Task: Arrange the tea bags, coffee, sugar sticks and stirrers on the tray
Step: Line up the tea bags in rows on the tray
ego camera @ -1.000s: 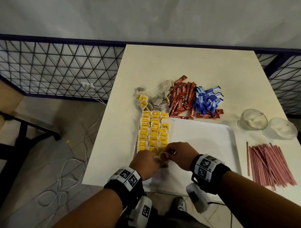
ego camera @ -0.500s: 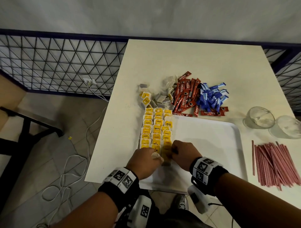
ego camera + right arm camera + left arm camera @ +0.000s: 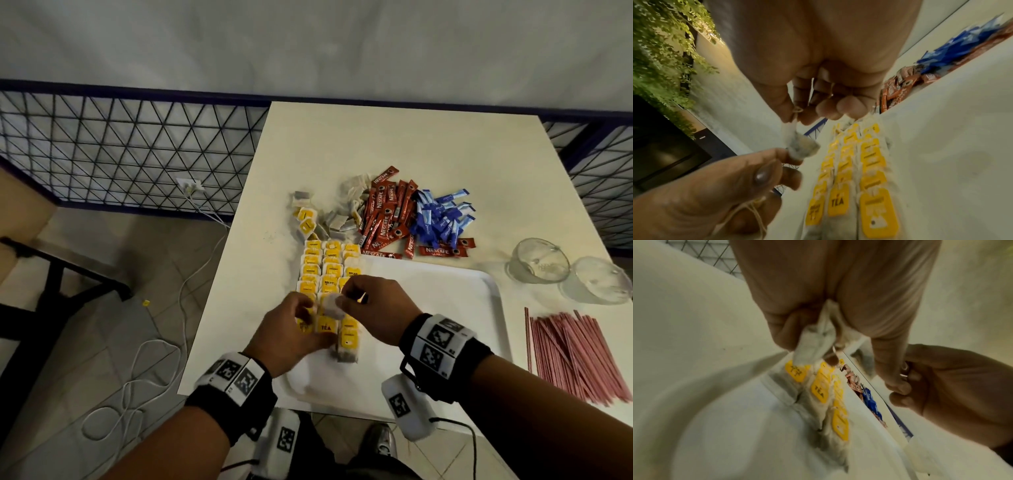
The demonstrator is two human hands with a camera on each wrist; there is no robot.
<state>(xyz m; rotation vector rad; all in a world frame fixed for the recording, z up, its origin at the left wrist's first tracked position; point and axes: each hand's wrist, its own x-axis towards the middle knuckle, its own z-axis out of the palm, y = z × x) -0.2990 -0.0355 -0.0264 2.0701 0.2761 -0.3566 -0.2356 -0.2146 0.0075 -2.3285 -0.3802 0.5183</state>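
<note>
Paper tea bag (image 3: 331, 306) pinched between left hand (image 3: 291, 334) and right hand (image 3: 378, 306), above yellow-tagged rows (image 3: 327, 274) at the white tray (image 3: 445, 308)'s left edge; its trailing string could snag neighbouring tags and disturb the rows.

Light is dim and even, with soft shadows under the hands on the tray (image 3: 445, 308). The head view bends at its edges. Both wrist views are strongly distorted, smeared by motion blur and grainy.

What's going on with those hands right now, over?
Left hand and right hand both pinch one tea bag above the tray. Nothing blocking.
</note>
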